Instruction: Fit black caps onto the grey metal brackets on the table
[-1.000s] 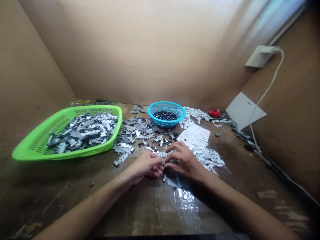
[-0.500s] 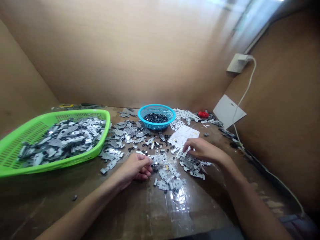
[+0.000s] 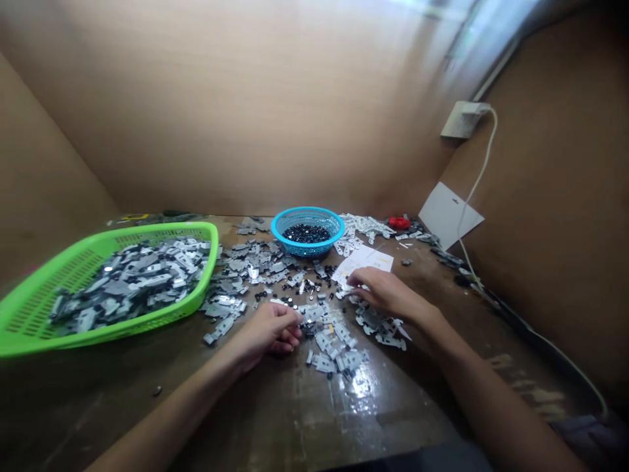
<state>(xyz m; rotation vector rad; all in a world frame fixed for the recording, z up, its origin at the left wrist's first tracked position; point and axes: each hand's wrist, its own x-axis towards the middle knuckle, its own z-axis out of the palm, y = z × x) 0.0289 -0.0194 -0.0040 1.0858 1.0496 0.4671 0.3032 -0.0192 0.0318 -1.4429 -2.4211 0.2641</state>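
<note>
My left hand (image 3: 270, 330) rests on the wooden table (image 3: 275, 413) with its fingers curled and pinched together at the edge of a scatter of small grey metal plates (image 3: 334, 344); what it pinches is too small to name. My right hand (image 3: 386, 292) lies palm down over another heap of grey plates (image 3: 381, 328), fingertips pointing left near a white paper sheet (image 3: 366, 260). Whether it grips a plate I cannot make out. Small black round parts (image 3: 309, 286) lie loose between the two hands.
A green basket (image 3: 29, 311) full of grey plates sits at the left. A blue basket (image 3: 307, 219) of black parts stands at the back centre. More plates, a red object (image 3: 399, 223) and a white card (image 3: 449, 215) lie at the back right. A white cable (image 3: 474, 196) runs down the right wall.
My hands were together over one plate; the right hand has moved away to the right heap, then slid slightly left. The left hand stays curled in place. The view has shifted.
</note>
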